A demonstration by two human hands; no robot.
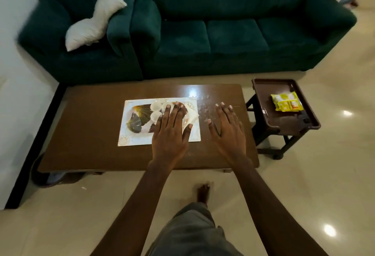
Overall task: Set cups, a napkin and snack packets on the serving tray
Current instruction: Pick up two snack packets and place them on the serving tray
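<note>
A white mat with a leaf print (134, 134) lies in the middle of the brown coffee table (87, 134). Three small white cups (155, 106) stand clustered on it. A pale napkin (192, 118) shows at the mat's right side, partly hidden by my left hand (171, 132), which hovers flat with fingers spread over the mat. My right hand (227, 128) is spread the same way over bare tabletop to the right. Both hold nothing. A dark brown serving tray (263, 93) rests on a small stand right of the table, with yellow snack packets (287, 101) on it.
A dark green sofa (223, 38) and armchair with a white cushion (95, 20) stand behind the table. My foot (203, 192) and grey shorts (192, 233) are on the glossy tiled floor in front. Crumbs or dust speckle the tabletop near my right hand.
</note>
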